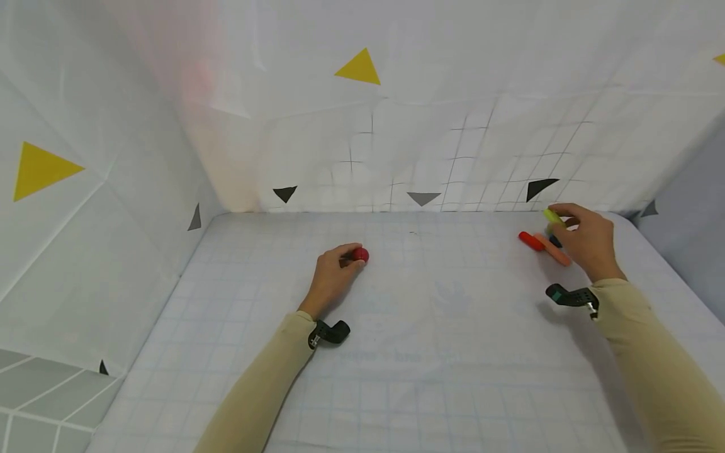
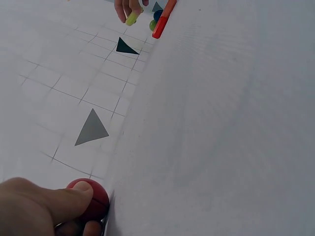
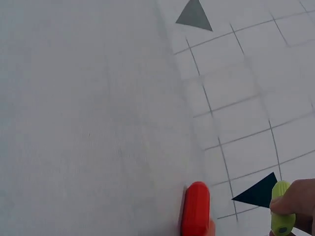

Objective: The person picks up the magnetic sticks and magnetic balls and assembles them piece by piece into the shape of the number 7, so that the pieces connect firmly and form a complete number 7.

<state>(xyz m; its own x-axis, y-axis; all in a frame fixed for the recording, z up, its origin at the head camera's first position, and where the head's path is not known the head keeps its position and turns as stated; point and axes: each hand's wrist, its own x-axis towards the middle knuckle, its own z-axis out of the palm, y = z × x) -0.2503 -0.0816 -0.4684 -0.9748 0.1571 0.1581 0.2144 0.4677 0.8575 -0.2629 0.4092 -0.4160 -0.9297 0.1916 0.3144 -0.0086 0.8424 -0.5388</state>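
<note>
Left fingers (image 2: 92, 229) round red ball (image 2: 101, 200), lime stick (image 1: 552, 217) between right fingers (image 1: 566, 209)

The ball (image 1: 362, 254) lies well left of the sticks (image 1: 531, 241).

white sheet-like walls (image 1: 249, 151), yellow and dark triangles (image 1: 360, 68), pale gridded tabletop (image 1: 396, 390), grey white-lined surface (image 1: 34, 431) at left

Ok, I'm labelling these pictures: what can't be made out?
Head: most of the dark blue object, hidden by the right hand.
Left wrist: part of the red ball, covered by the left hand; details of the green object, too small.
Right wrist: one end of the red stick, cut off by the bottom edge.
</note>
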